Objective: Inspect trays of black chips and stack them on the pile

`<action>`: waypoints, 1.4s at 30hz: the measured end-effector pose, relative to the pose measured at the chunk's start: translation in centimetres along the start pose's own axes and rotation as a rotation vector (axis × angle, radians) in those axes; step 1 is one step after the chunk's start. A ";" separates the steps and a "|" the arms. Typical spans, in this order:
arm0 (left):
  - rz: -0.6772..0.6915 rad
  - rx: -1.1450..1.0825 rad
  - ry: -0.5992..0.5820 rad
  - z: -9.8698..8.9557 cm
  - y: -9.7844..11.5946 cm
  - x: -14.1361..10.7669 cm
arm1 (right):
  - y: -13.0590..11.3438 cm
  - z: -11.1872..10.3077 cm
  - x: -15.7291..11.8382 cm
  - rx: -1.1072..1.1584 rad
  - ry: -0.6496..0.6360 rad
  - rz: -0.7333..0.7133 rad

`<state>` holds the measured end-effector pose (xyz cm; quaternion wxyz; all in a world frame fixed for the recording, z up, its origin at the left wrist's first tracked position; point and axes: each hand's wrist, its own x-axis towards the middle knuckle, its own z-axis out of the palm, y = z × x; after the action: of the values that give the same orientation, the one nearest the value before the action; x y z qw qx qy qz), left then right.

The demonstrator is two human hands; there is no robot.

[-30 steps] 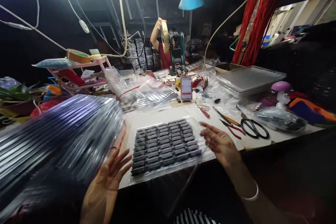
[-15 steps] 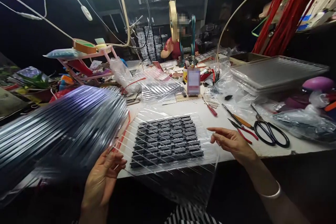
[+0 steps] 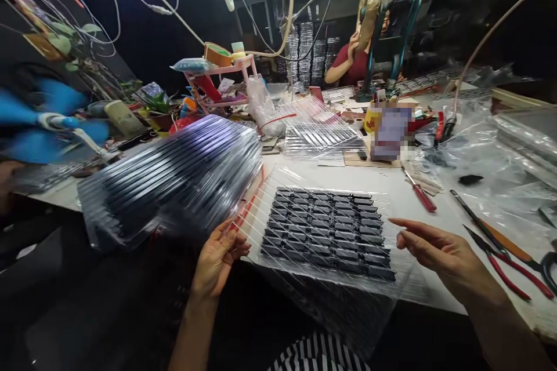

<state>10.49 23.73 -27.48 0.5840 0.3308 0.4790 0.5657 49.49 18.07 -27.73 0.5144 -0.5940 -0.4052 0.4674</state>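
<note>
My left hand (image 3: 221,255) pinches the left edge of a clear ridged plastic sheet (image 3: 343,313). At the sheet's right side, my right hand (image 3: 439,255) has its index finger stretched out and its thumb close beneath, seemingly gripping the edge, though the transparent film is hard to make out there. Beneath the sheet, rows of small black comb-edged parts (image 3: 322,229) lie on the white table (image 3: 300,165). The sheet slants over these parts, and its near corner hangs past the table's front edge.
A stack of clear ridged trays (image 3: 174,179) lies left. More clear sheets (image 3: 324,133) lie behind. A red-handled screwdriver (image 3: 422,194) and red-handled pliers (image 3: 507,272) lie right. A blue fan (image 3: 56,122) stands far left; a person (image 3: 352,64) sits behind a machine (image 3: 391,40).
My view has swung left, bringing the fan into sight and shifting the scene rightward. Both hands stay at the sheet's sides. The person opposite now has a hand against the machine's wheel.
</note>
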 end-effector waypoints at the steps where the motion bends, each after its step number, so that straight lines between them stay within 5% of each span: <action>1: -0.005 -0.009 0.009 0.1 0.0 0.0 | 0.0 0.1 0.1 0.009 0.007 0.014; 14: -0.007 -0.187 -0.039 1.8 0.5 0.8 | -0.3 -0.8 -0.6 0.016 0.183 0.171; 18: -0.012 -0.192 -0.124 4.8 0.1 -0.6 | -1.6 1.7 -2.5 0.154 0.368 0.152; 23: -0.122 -0.138 -0.416 9.6 -1.8 -4.7 | -1.4 5.4 -5.5 0.432 0.529 -0.041; 30: -0.124 -0.072 -0.362 10.1 -3.1 -4.8 | 0.6 5.6 -6.5 0.554 0.332 -0.069; 42: -0.196 -0.162 -0.405 9.3 -3.2 -3.9 | 0.9 4.6 -6.2 0.561 0.279 0.003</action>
<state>20.67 20.92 -26.68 0.7448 0.3417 0.3349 0.4651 43.58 13.09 -27.91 0.7081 -0.4879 -0.1850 0.4757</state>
